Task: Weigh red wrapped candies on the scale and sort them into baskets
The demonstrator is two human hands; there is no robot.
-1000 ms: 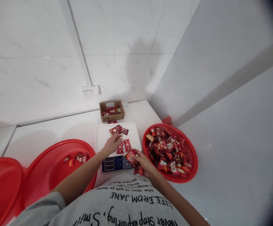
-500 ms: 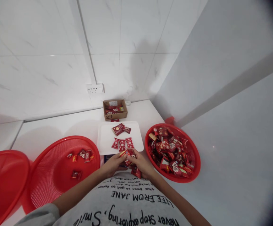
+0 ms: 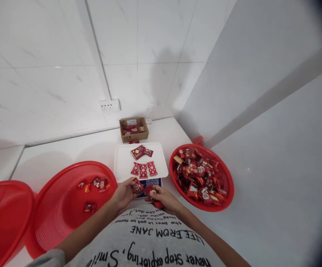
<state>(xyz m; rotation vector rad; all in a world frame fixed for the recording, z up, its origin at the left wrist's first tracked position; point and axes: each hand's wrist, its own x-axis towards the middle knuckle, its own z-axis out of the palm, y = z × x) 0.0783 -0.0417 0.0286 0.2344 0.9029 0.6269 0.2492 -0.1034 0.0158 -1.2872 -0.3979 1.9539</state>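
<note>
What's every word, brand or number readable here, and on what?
"SF": cardboard box.
"LIFE FROM JANE": grey shirt, upside down.
"the best is yet to come": shirt.
"on the dot": shirt.
"Never stop exploring": shirt.
"Smil": shirt, cut off.
Too small or blurred: other shirt lines, red packets, scale keys.

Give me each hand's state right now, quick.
Left hand: closed on a red packet.
Right hand: closed, holding red wrappers; exact count can't be told.

A head-worn camera faced forward and down, with the hands (image 3: 122,193) near, the bench (image 3: 96,148) beyond and the tiled wall (image 3: 119,40) farthest.
</note>
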